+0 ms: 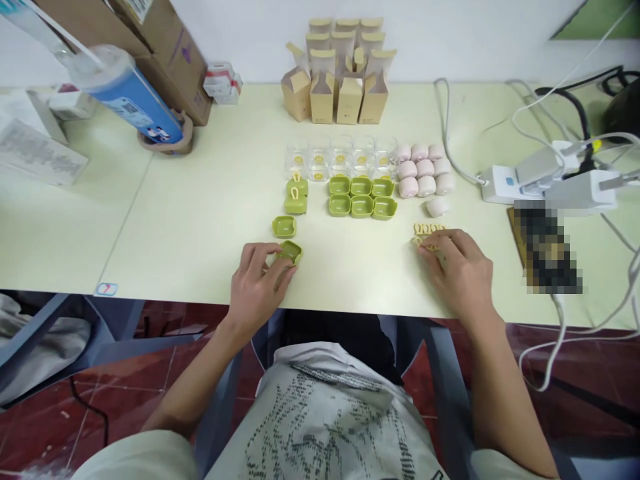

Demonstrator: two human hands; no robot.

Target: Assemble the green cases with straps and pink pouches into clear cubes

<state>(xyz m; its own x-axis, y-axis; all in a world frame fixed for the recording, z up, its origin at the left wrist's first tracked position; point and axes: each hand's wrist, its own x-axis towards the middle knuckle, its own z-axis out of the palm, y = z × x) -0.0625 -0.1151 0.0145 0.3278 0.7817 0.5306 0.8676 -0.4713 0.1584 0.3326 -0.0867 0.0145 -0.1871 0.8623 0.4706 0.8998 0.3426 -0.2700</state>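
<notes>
Nearby, left hand [257,280] grips green tray [291,251] near table edge [350,308].

Bare-armed, in a pale short-sleeved shirt [330,413] printed across the front with dark, scribbled lettering.

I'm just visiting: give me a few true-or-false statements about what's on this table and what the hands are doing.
1. The left hand grips a green tray. True.
2. The right hand rests on the pink pieces. False: its fingers touch small yellow clips; the pink pieces lie farther back.
3. The cardboard boxes stand at the far edge by the wall. True.
4. Six green trays are stacked in one tower. False: they lie side by side in two rows.
</notes>
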